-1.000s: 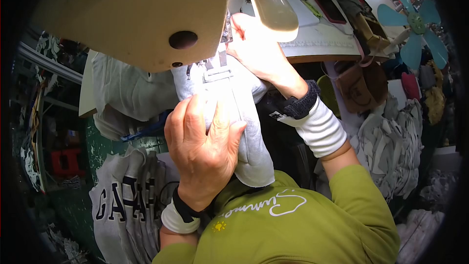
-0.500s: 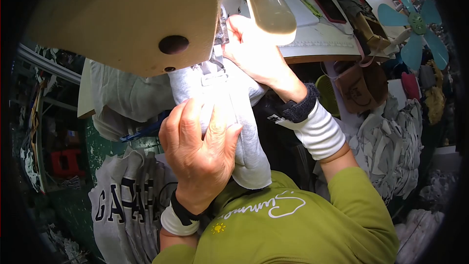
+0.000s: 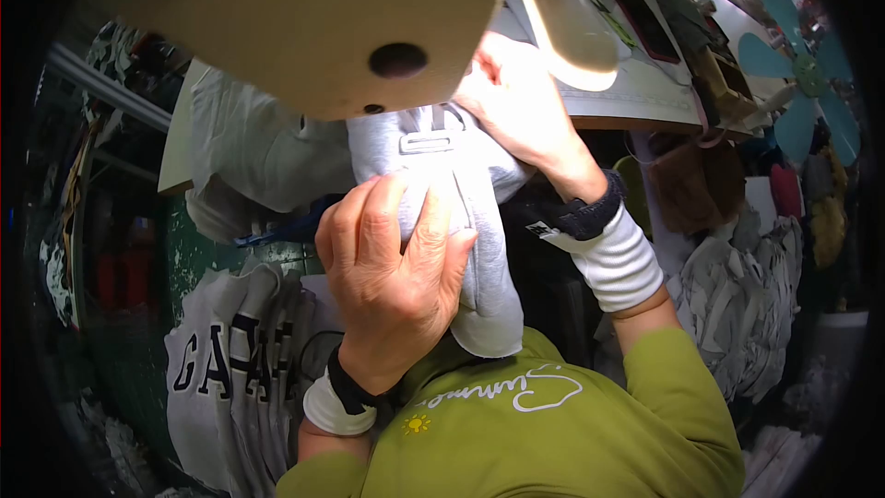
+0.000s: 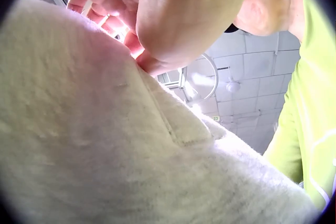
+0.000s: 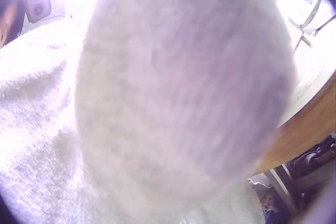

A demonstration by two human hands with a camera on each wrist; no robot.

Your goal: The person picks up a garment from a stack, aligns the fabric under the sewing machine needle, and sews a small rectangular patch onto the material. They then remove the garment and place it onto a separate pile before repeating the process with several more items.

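Observation:
A pale grey piece of fleecy fabric (image 3: 489, 290) runs from beneath the head of a sewing machine (image 3: 304, 28) toward the person's lap. My left hand (image 3: 392, 286) grips it in front of the machine, fingers bent and thumb at the near side. In the left wrist view, the thumb (image 4: 157, 64) lies along the fabric's edge. Beside the needle area, my right hand (image 3: 530, 106) rests at the fabric's far right, fingers curled inward and fingertips partly hidden by the machine and glare. A narrow rectangular frame (image 3: 429, 141) lies over the fabric. Fabric fills most of the right wrist view.
More grey fabric (image 3: 249, 157) lies left of the machine. Lettered grey pieces (image 3: 230, 360) hang at lower left, and a heap of grey cloth (image 3: 737, 304) sits at right. A phone (image 3: 645, 26) lies on the table; a teal fan (image 3: 807, 74) stands beyond it.
The head view has swung, so the machine, hands and table appear farther right. Both hands stay at about the same places on the fabric.

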